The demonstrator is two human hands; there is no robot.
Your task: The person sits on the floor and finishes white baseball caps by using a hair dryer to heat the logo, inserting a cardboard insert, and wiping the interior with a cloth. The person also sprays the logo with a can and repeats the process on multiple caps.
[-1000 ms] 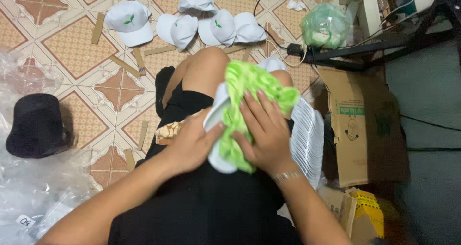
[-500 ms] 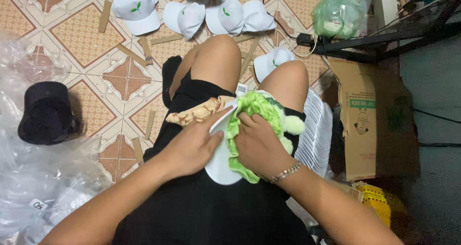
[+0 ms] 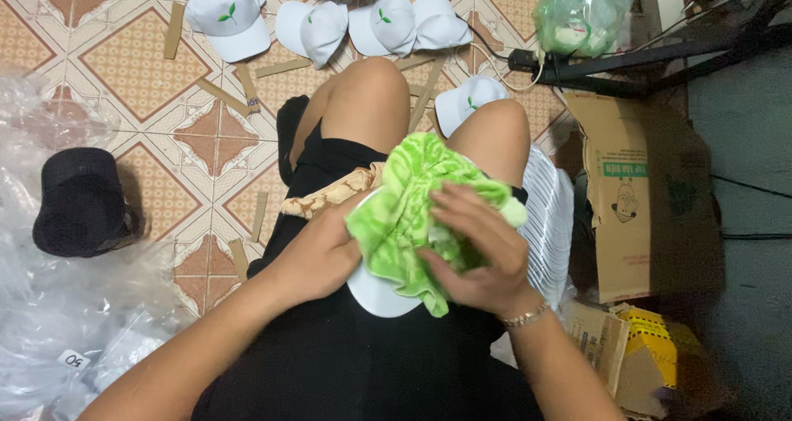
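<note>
- Step in hand: a seated person appears to be wiping a white cap (image 3: 375, 293) held on the lap with a green cloth (image 3: 408, 206); judged from the pose, the rubbing is under way, not finished.
- Next move: it would call for turning the cap under the cloth so that an unwiped part faces up, while the lower hand steadies it.
- Left hand (image 3: 318, 256): at 9 o'clock of the cloth, fingers curled under the cloth's edge and around the cap's side; how tightly it clasps cannot be told, since the fingertips are hidden.
- Right hand (image 3: 478, 252): at 3 o'clock of the cloth, fingers spread and pressed flat on the bunched cloth, a bracelet (image 3: 525, 315) at the wrist.
- Place of the cap: on the lap, just below the knees, mostly covered by the cloth; only its lower rim shows.
- Surroundings: more white caps (image 3: 227, 17) lie on the tiled floor (image 3: 124, 58) at 12 o'clock, a black hat (image 3: 82, 198) at 9 o'clock, a cardboard box (image 3: 627, 198) at 3 o'clock.
</note>
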